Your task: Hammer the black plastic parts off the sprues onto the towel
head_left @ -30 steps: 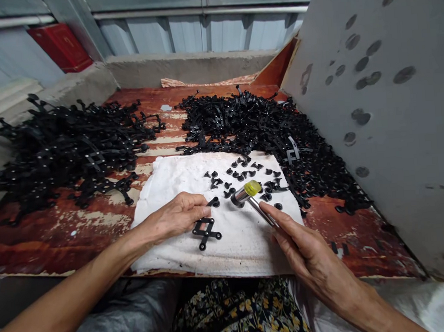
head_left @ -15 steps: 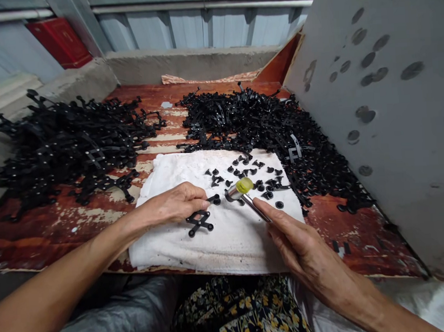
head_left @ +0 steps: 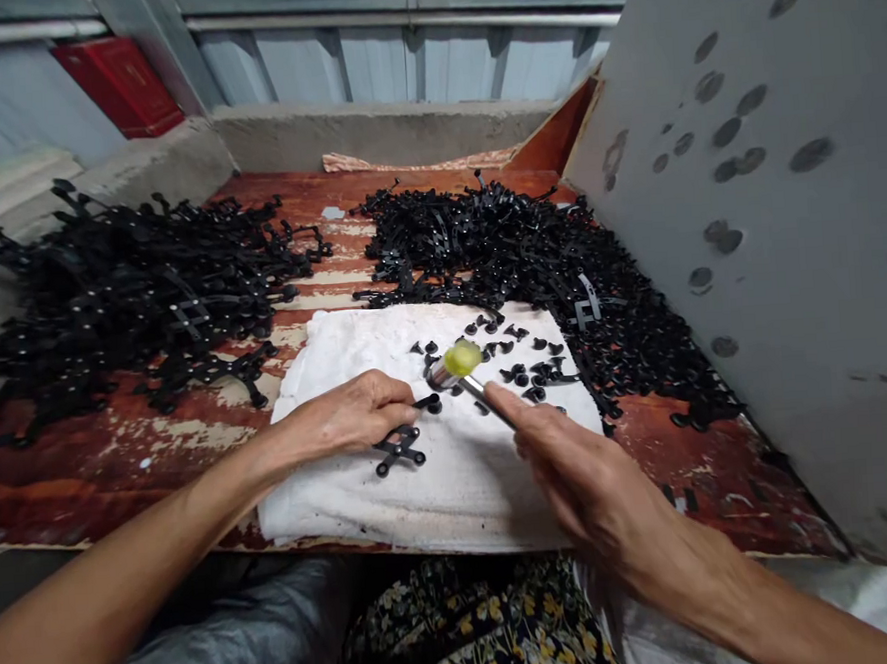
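Over the left half of a folded white cloth (head_left: 334,499), my left hand (head_left: 369,412) pinches a black linkage of crossed flat bars with round ends (head_left: 401,451). One arm of it sticks out to the right past my fingertips, ending in a small black round piece (head_left: 433,404). My right hand (head_left: 571,454) is closed around the metal handle of a hammer (head_left: 456,363) with a yellow-green face. The hammer's head hovers just above and right of that round end; whether they touch I cannot tell. Several loose black knobs (head_left: 540,371) lie on the cloth beyond the hammer.
A tangled heap of black linkages (head_left: 132,291) covers the table's left side. Another heap of black parts (head_left: 498,233) spreads across the back right. A spotted grey panel (head_left: 769,252) stands along the right. A red box (head_left: 120,86) rests on the ledge at upper left.
The hammer has moved left with my right hand, bringing its head nearer the linkage's round end. My left hand stays almost in place, still pinching the linkage.
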Available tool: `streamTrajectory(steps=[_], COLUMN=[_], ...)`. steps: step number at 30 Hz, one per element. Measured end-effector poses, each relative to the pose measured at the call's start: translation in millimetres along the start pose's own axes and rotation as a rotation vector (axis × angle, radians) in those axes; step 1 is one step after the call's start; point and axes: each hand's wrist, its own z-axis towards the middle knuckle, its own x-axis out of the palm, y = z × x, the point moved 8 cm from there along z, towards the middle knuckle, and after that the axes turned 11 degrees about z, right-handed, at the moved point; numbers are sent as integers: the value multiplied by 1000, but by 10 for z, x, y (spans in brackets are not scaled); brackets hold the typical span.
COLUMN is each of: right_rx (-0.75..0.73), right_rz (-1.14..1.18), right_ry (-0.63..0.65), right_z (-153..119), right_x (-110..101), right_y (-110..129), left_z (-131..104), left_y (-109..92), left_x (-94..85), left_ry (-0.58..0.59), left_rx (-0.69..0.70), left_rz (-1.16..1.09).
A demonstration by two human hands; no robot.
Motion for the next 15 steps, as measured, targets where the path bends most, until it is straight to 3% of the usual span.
streamTrajectory(steps=[3,8,12,15], right_rx=[-23,46,4,32], right_rz=[46,-17,29,-23], right_ry=[-86,87,-28,113], right_z=[-6,-12,-16,-29], right_x=[-93,80,-6,87], right_y=[44,-58,8,14], left_z=[-4,-6,-8,-9], left_y=[-10,-24,-42,-46], left_x=[15,3,-6,-21], left_ry=[3,-1,-4,-24], left_rx=[8,19,5,-19], left_rz=[-3,40,34,25])
